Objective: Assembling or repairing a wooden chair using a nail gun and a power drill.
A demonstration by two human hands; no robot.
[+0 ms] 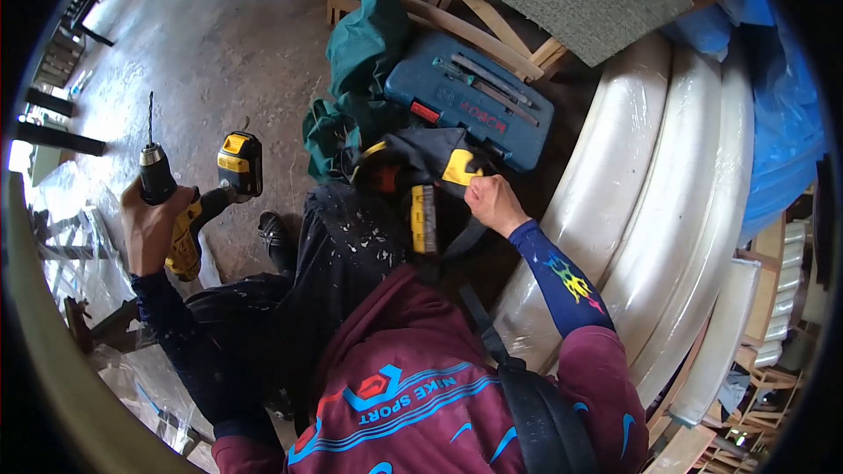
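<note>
My left hand [156, 226] is wrapped round a yellow and black cordless drill [183, 250], held out to my left. A long thin drill bit [151, 118] points away from me out of its chuck, and its battery [240, 164] faces right. My right hand [494, 204] grips the yellow-trimmed rim of a black tool bag [421, 145], which gapes in front of my knees. At the bag's near side shows a yellow and black case [423, 219]; its exact kind cannot be made out. Most of the bag's inside is dark.
Beyond the bag lies a blue hard tool case [470, 96] with long metal chisels [496, 79] on top. Green cloth [364, 48] is heaped beside it. Long plastic-wrapped white cushions [615, 158] line my right, below blue plastic sheeting [781, 140]. A wooden frame [492, 17] stands ahead.
</note>
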